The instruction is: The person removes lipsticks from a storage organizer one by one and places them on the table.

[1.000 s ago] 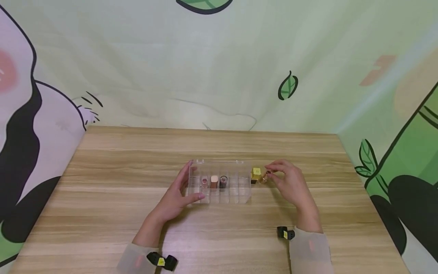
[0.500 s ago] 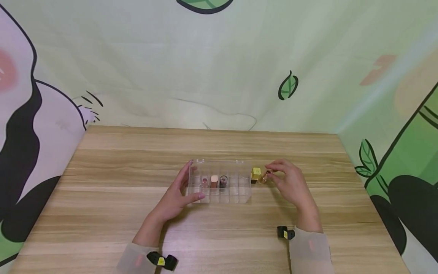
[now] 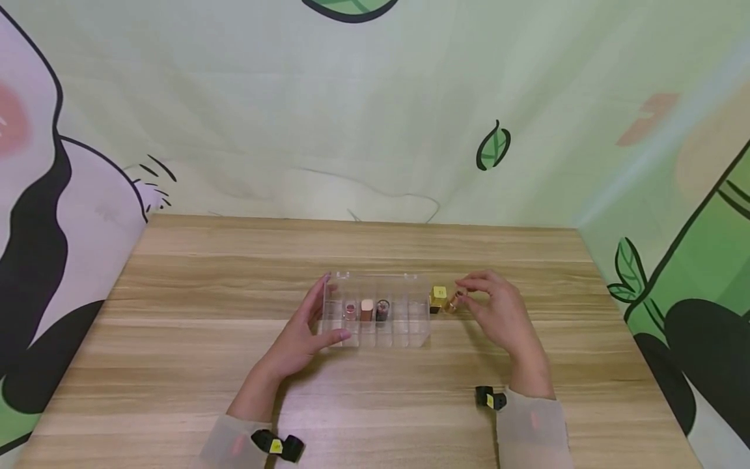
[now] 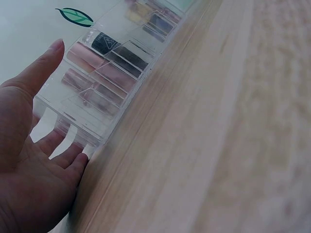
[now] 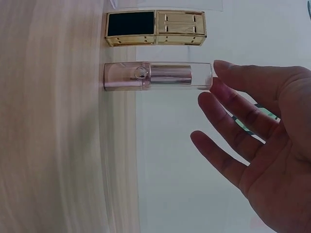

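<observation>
Head view: roughly midway between the desk's [image 3: 375,404] side edges my left hand [image 3: 297,340] grips a clear box [image 3: 418,326], thumb spread wide; past its right end, my right hand [image 3: 499,312] pinches the top of an upright pink lipstick [image 5: 167,75], beside a gold tube [image 5: 156,28].

wooden table [image 3: 375,410] before green backdrop [image 3: 246,117]

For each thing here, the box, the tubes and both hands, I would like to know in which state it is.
Clear box: standing, partly filled
Pink tube: upright, in box
Brown tube: upright, in box
Dark tube: upright, in box
Gold tube: upright, closed, not held
Rose-gold tube: upright, clear cap on
Left hand: holding box's left end
Right hand: pinching rose-gold tube's top
</observation>
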Tool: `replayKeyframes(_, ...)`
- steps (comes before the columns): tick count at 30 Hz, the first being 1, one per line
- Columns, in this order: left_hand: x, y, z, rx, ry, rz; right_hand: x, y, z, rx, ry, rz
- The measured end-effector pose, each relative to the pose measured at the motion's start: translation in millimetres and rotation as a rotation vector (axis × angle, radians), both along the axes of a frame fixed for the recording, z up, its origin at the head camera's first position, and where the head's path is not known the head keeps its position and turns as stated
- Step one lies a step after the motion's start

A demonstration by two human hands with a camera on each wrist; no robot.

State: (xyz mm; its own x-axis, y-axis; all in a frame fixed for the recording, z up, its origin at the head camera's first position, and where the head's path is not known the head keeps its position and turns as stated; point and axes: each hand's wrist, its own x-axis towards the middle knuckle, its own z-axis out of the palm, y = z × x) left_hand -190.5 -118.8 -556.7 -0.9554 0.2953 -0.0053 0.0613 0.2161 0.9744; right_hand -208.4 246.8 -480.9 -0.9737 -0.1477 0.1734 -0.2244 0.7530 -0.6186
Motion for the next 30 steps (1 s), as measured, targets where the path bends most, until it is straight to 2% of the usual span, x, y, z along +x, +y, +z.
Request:
replayKeyframes(10, 0.3, 0.2, 2.6, 0.001, 0.002, -0.004, 2.1, -2.8, 6.8, -0.018, 0.085, 0.016)
replayKeyframes(17, -0.6, -0.1, 0.5, 0.003, 0.014, -0.009, 4.2, -4.9, 10.3, -0.019, 0.135, 0.017)
replayKeyframes(30, 0.3, -0.1, 2.7, 0.005, 0.004, -0.009, 8.3, -11.0, 18.2, -0.022, 0.186, 0.037)
